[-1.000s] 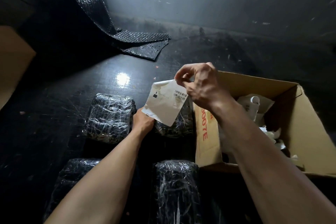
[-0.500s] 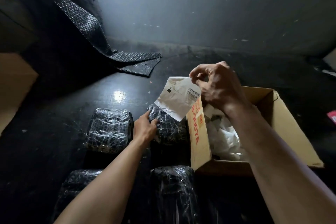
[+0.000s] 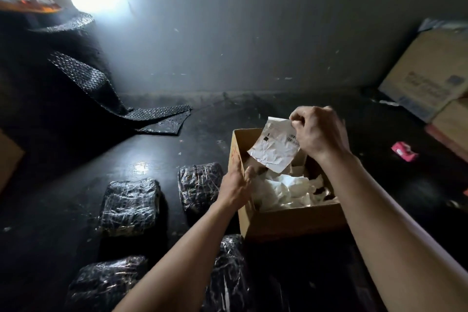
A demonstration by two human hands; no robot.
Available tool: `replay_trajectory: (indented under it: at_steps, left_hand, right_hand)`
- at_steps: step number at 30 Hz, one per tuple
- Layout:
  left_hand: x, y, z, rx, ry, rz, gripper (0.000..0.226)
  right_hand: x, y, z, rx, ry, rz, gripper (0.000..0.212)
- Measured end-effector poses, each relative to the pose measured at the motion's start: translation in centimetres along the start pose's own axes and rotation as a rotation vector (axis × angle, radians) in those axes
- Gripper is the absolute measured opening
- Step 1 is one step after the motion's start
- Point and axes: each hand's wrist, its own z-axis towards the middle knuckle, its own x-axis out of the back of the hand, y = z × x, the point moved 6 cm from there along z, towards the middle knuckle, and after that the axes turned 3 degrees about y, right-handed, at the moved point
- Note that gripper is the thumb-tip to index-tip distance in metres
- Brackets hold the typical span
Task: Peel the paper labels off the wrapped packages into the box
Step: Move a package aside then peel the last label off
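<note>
One label [image 3: 274,152] is pinched by the right hand [image 3: 319,132], hung below the grip over the box [image 3: 291,220]. It may be kept stuck at release by its glue. The left hand [image 3: 234,185] is laid on the box wall, grasp unclear.

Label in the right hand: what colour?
The label is white with black print, seen best in the head view.

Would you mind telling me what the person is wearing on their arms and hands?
Nothing that shows. The left hand and right hand are ungloved, with no rings visible on the fingers in view. Both forearms are bare to the frame edge: no sleeves, watch or bracelet.
</note>
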Motion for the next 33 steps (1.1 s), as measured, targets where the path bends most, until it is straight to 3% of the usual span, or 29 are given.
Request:
replay_trajectory:
  at_steps: [6, 10, 14, 19, 33]
  left_hand:
    - [-2.7, -1.2, -0.1, 0.087, 0.005, 0.028, 0.064]
    - [-3.6, -1.8, -0.8, 0.123, 0.095, -0.09, 0.057]
    - [-3.8, -2.2, -0.6, 0.175, 0.134, -0.149, 0.056]
    - [-3.7, -2.5, -0.8, 0.206, 0.168, -0.136, 0.054]
    - [-3.4, -2.0, -1.2, 0.209, 0.193, -0.106, 0.054]
  right_hand:
    - [-1.8, 4.5, -0.3, -0.027, -0.017, 0.035, 0.015]
    - [-4.4, 7.3, -0.6, -0.059, -0.1, 0.039, 0.035]
    - [-6.6, 9.1, -1.0, -0.092, -0.132, 0.097, 0.005]
    - [-9.4, 10.4, -1.4, -0.129, -0.273, 0.136, 0.007]
    - [-12.2, 10.0, 0.8, 0.003, -0.322, 0.178, 0.012]
